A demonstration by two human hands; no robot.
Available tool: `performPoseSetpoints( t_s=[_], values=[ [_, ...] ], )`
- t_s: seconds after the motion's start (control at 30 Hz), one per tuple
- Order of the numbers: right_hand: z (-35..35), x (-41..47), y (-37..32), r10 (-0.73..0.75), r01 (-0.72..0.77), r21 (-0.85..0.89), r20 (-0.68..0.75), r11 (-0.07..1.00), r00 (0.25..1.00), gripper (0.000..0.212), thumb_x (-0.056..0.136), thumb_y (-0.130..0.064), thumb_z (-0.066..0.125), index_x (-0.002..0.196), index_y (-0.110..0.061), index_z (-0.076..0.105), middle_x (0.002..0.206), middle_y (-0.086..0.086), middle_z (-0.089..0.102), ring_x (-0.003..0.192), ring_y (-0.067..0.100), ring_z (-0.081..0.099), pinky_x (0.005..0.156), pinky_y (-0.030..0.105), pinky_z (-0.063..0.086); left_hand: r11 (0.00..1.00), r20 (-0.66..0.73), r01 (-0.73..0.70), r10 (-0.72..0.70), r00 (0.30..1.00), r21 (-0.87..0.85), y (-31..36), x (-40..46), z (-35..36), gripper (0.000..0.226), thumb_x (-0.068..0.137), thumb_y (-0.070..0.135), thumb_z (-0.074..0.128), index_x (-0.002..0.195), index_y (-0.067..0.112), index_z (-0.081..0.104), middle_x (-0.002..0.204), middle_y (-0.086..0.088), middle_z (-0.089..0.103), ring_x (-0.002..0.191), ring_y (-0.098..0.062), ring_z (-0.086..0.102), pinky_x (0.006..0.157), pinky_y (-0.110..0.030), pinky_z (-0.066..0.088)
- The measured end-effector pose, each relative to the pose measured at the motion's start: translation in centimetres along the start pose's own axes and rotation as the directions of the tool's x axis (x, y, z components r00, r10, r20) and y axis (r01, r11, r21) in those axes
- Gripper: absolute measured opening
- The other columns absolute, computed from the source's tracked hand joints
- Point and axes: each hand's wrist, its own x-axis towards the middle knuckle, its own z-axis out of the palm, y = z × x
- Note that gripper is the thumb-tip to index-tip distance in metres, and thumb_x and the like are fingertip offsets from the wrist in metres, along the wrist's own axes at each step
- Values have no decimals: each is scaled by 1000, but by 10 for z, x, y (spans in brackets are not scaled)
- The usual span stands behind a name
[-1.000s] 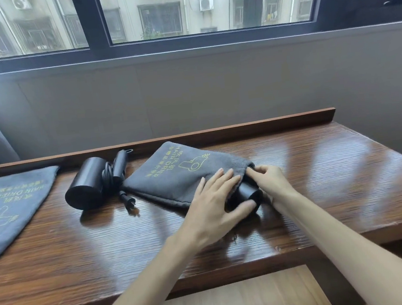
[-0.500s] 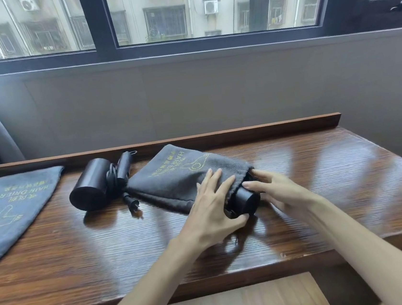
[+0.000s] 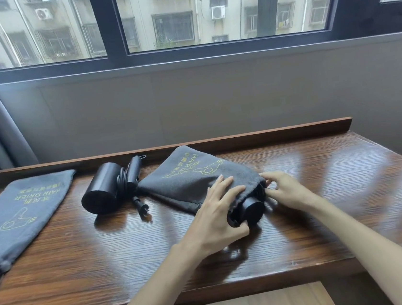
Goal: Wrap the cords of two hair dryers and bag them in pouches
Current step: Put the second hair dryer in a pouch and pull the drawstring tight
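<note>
Worktop: dark brown wood with a raised back rail, set below a window.
Left pouch: grey, flat, yellow "HAIR DRIER" print, at the worktop's left end, well apart from both hands.
Right pouch: grey, bulging, lying mid-worktop with its mouth toward the person.
Bare dryer: black, on its side between the two pouches, cord wound round it, plug resting on the wood.
Bagged dryer: black round end poking out of the right pouch's mouth, between the two hands.
Left hand: lies over the pouch mouth, fingers spread fairly straight on the cloth, thumb curled under beside the dryer's end.
Right hand: fingers bent, pinching the mouth's far edge, just beside the dryer's end.
</note>
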Motion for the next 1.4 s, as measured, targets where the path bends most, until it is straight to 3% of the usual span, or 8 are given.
performPoseSetpoints(
  t_s=[0.1,0.2,0.47,0.63,0.9,1.07,1.23,1.4],
  values=[
    [5,-14,2,24,-21,29,-122,999,992,16,89,-8,62,77,-16,69,60,5,62,39,4,42,42,26,35,999,3,-45,45,999,25,-3,-4,0,72,78,46,71,141,26,41,157,6,24,148,-6,1,122,-37,13],
    [11,-33,4,48,-66,-81,-204,995,978,15,89,-15,61,74,-13,66,62,5,66,53,18,59,57,41,47,992,-56,-69,75,996,107,-4,-7,5,68,81,52,68,137,23,44,156,3,28,149,-10,7,121,-35,19],
    [26,-58,-10,47,-112,-190,-318,975,947,13,88,-11,59,97,-17,66,85,2,70,79,24,65,68,41,51,997,-140,-13,24,990,79,2,-13,12,56,82,43,71,128,23,46,155,10,27,146,-6,16,108,-23,32],
    [32,-69,-27,59,-144,-176,-419,974,906,6,90,-17,61,91,-18,66,75,-2,66,71,22,61,61,31,36,998,-178,36,-25,984,56,3,-15,11,53,82,42,69,125,26,42,151,10,30,141,-8,28,98,-30,46],
    [28,-59,-19,174,-213,-195,-199,957,964,15,86,-31,63,98,-30,53,92,-5,49,93,16,42,78,30,35,981,-285,193,-180,941,17,-14,-36,0,61,75,42,77,126,22,50,125,10,50,120,-6,45,102,-17,34],
    [24,-49,-26,146,-192,-248,-190,950,971,12,84,-9,52,73,-15,50,75,6,62,77,32,55,65,40,40,943,-214,318,-332,918,-102,-21,-43,-17,28,76,30,79,97,19,64,90,11,61,78,-6,59,72,-21,51],
    [21,-36,-41,251,-260,-55,-125,964,960,12,88,-5,42,94,-14,48,85,9,64,77,28,60,70,44,50,920,-132,322,-355,925,-222,-15,-31,-26,22,79,31,77,89,19,62,79,4,69,74,-11,64,69,-27,53],
    [-8,-2,-57,217,-193,133,-197,972,956,20,88,-6,51,70,-8,57,65,7,65,62,24,64,65,46,57,848,-198,303,-418,887,-434,-20,-2,-58,16,79,20,78,82,14,64,81,-13,71,73,-23,65,70,-35,54]
  ],
)
